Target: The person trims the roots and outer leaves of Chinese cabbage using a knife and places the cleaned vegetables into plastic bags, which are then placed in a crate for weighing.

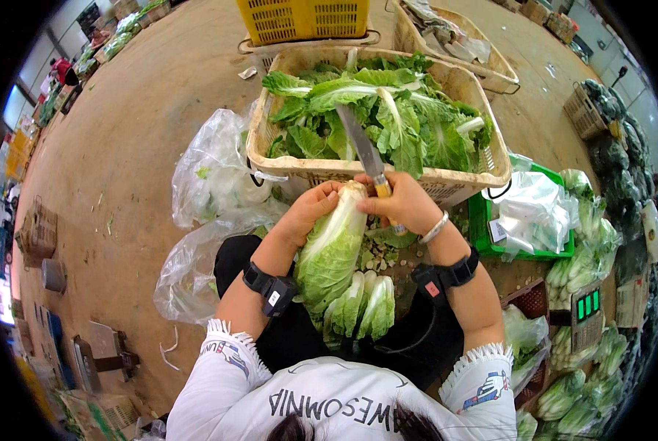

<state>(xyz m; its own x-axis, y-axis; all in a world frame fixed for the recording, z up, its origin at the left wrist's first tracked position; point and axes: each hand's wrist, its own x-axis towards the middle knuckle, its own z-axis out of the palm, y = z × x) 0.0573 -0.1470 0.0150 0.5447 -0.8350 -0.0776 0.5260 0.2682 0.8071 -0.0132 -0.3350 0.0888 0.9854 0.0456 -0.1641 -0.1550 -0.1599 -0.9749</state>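
My left hand grips a long napa cabbage near its pale, trimmed stem end. My right hand holds a knife by its yellow handle, blade pointing up and away, with my thumb at the cabbage's stem end. Below, small cabbage heads rest between my legs. Just beyond my hands stands a cream plastic crate heaped with loose green leaves. Scattered trimmings lie on the floor under my hands.
Clear plastic bags lie left. A green crate of bags, a scale and stacked greens stand right. Yellow and cream crates are behind. A person in red is far left.
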